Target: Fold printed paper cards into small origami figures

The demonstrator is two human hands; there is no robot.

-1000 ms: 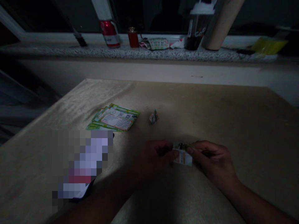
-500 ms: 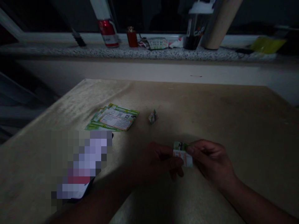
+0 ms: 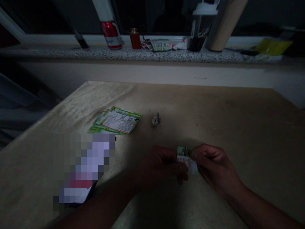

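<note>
One small folded piece of green, white and orange printed paper (image 3: 190, 163) is held by two hands over the near part of a pale tan tabletop with a soft sheen (image 3: 238, 124). Its left side is pinched by the left hand (image 3: 162, 162), the thumb laid across it; its right side is gripped between thumb and forefinger of the right hand (image 3: 212, 163), closed at the tips. The paper's green band is pointed away from the body, and its long axis seems to be aimed roughly fore and aft, the far end tilted slightly left, though both sides are partly covered by fingers. Farther off, one small peaked figure of folded printed paper (image 3: 156, 120) is seen, and left of it one fanned pile of green-and-white printed leaflets (image 3: 121, 120), whose exact number cannot be told. One long pixelated object with a dark edge (image 3: 92, 165) is placed nearer. On the speckled grey stone sill (image 3: 119, 55), one red-and-silver can (image 3: 111, 35) and one small red bottle (image 3: 135, 39) are stood
</note>
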